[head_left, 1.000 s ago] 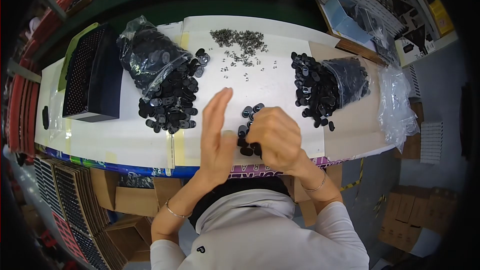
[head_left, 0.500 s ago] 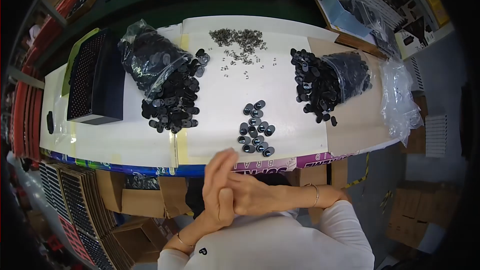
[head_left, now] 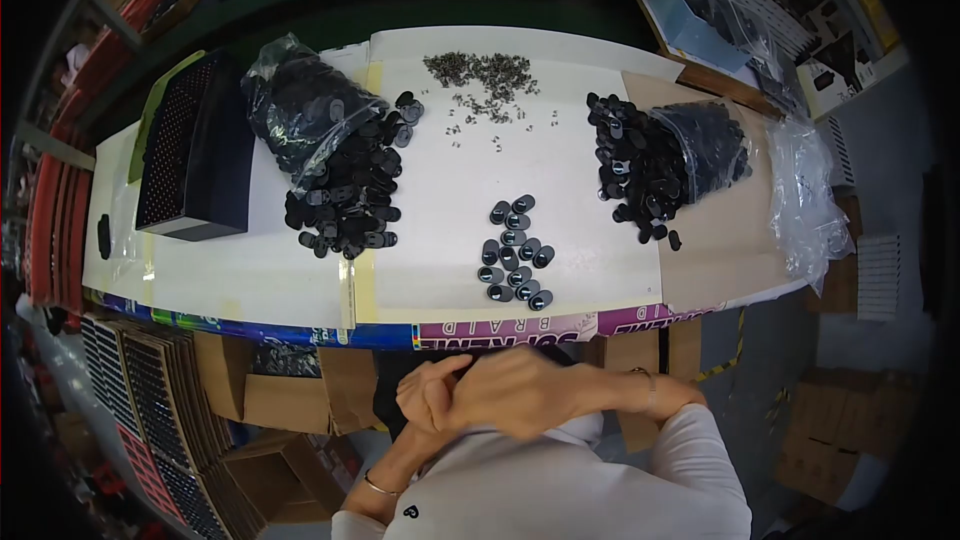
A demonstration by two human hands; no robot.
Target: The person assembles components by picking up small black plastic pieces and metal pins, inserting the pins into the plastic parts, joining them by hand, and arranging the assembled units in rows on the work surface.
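Note:
My left hand (head_left: pixel 428 392) is low in front of my body, below the table's front edge, with its fingers curled. Against it, my right hand (head_left: pixel 515 392) is blurred by motion, and its fingers are partly hidden. Beyond both hands, several small dark oval pieces (head_left: pixel 513 237) with shiny spots lie as a loose group on the white table top (head_left: pixel 450 240). A heap of black pieces (head_left: pixel 350 190) spills from a clear bag (head_left: pixel 305 105) on the left. Another black heap (head_left: pixel 635 165) lies beside a second bag (head_left: pixel 705 145) on the right. Tiny metal parts (head_left: pixel 485 75) are scattered at the back.
A black dotted box (head_left: pixel 197 155) stands at the table's left. Crumpled clear plastic (head_left: pixel 803 205) hangs over the right edge, near a blue bin (head_left: pixel 690 25). Open cardboard boxes (head_left: pixel 285 402) sit below the front edge, and a rack of stacked trays (head_left: pixel 165 410) is at the lower left.
Both hands have moved from above the table back toward my body, uncovering the group of oval pieces. Since the middle frame, my left hand has curled and dropped lower.

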